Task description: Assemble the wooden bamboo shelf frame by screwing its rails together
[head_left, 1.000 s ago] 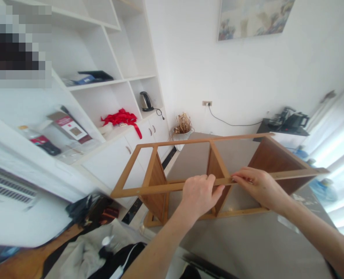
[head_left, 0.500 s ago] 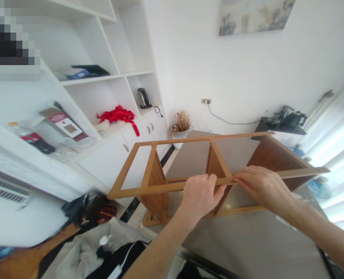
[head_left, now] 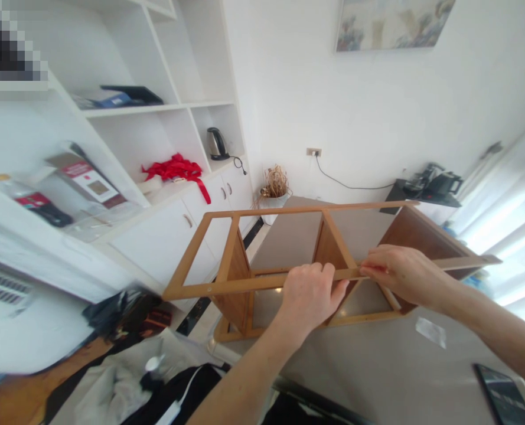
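Note:
A brown wooden shelf frame [head_left: 240, 277] with upright dividers stands on a grey table [head_left: 377, 372]. My left hand [head_left: 310, 293] grips the near top rail, fingers curled over it by the middle divider. Just to its right, my right hand [head_left: 401, 273] pinches the same rail with closed fingertips. Both forearms reach in from the bottom of the view.
White wall shelving [head_left: 124, 147] at left holds a kettle [head_left: 215, 143], red cloth [head_left: 173, 168] and boxes. Clothes and a white cable [head_left: 156, 383] lie at lower left. A dark phone [head_left: 504, 392] and a paper scrap [head_left: 430, 332] rest on the table. A side table with kettles [head_left: 426, 186] stands at the back right.
The view has shifted a little, bringing the phone into sight at lower right. Both hands stay on the rail; my right hand has lifted slightly.

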Available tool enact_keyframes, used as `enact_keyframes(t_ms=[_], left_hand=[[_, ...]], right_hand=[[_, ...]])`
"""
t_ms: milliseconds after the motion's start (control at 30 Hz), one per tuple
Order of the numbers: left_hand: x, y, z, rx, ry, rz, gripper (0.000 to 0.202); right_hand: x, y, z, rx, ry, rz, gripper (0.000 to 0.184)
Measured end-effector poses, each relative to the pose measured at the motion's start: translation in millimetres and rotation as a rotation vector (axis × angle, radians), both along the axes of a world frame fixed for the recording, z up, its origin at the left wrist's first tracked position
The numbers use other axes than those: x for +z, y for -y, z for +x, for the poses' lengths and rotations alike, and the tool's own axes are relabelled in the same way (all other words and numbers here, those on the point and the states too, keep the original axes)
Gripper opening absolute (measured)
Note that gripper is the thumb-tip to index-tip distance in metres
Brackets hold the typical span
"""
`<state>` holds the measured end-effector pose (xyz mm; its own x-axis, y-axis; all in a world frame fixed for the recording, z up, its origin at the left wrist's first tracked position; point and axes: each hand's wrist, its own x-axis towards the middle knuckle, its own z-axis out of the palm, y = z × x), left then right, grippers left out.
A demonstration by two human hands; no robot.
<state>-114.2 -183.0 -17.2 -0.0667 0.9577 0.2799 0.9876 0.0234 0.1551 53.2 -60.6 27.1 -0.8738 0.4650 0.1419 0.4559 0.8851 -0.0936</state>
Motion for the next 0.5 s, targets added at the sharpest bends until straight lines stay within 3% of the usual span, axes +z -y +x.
enact_keyframes(t_ms=[133,333,500], left_hand=[[-1.0,1,0,0.000,0.023,-0.010,0.038],[-0.9,1,-2,0.008,0.068,-0.001,0.037],[-0.4,16,17,-0.048,0.291,0.189,0.027]], right_hand=[[-3.0,5,-2,0.015,-0.004,0.048,0.033],[7.8,0,-6,-0.087,0.079,-0.137,0.031],[9.4,-2,-11,-0.089,0.147,0.001,0.030]])
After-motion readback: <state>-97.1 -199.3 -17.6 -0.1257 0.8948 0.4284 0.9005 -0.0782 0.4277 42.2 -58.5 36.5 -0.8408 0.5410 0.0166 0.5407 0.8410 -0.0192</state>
